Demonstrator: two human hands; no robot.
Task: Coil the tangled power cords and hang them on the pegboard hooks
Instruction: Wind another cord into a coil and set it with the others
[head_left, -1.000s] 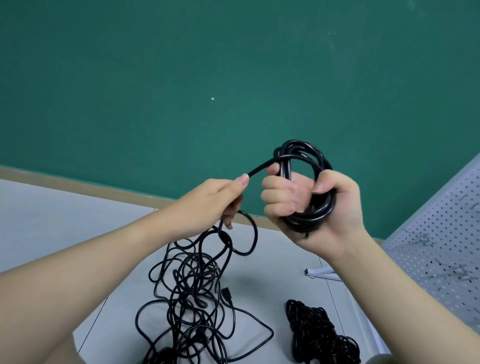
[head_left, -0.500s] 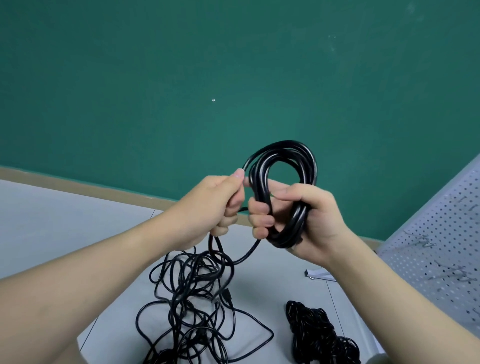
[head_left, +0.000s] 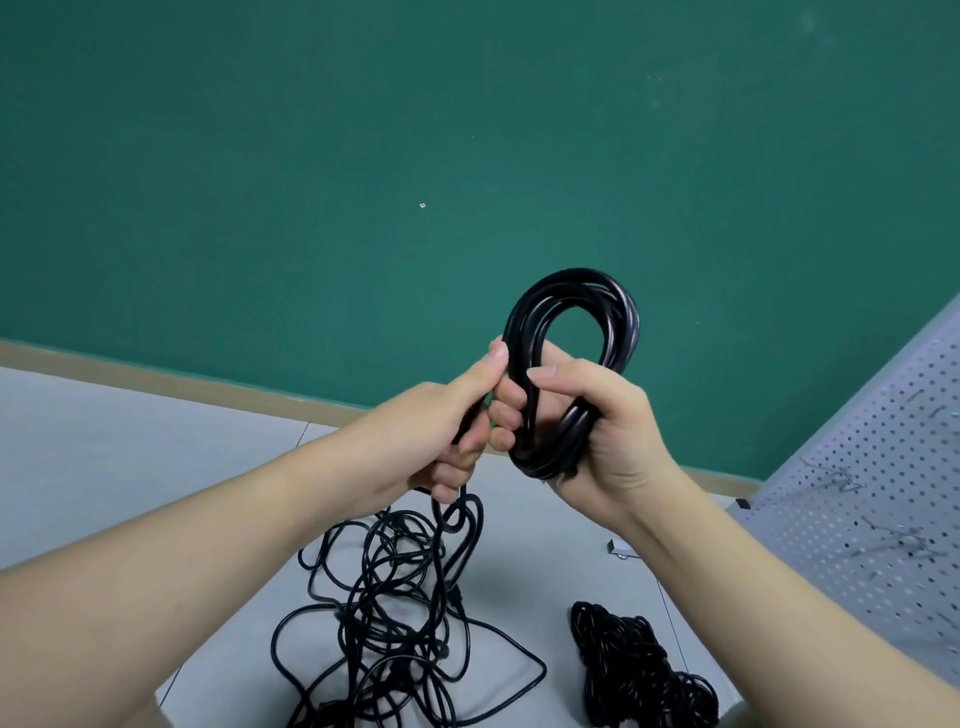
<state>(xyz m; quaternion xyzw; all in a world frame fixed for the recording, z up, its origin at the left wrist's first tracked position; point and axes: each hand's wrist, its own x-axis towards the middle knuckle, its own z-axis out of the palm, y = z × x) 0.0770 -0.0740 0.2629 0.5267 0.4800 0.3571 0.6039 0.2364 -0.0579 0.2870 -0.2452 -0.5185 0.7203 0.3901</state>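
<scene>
Left hand (head_left: 441, 426) now pressed against right hand (head_left: 587, 426), no longer apart; closed around loose cord. Right hand clenched on black coil (head_left: 571, 332), upright loop. Tangled cords (head_left: 395, 613) on floor (head_left: 104, 467) below; second bundle (head_left: 634, 670) near right; pegboard (head_left: 872, 493) far right.

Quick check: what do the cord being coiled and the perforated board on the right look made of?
Coiled cord: black rubber or PVC jacket, probably; smooth, slightly glossy, bends in easy loops. Pegboard: looks like light grey painted metal, matte, evenly punched holes; could be plastic.
</scene>
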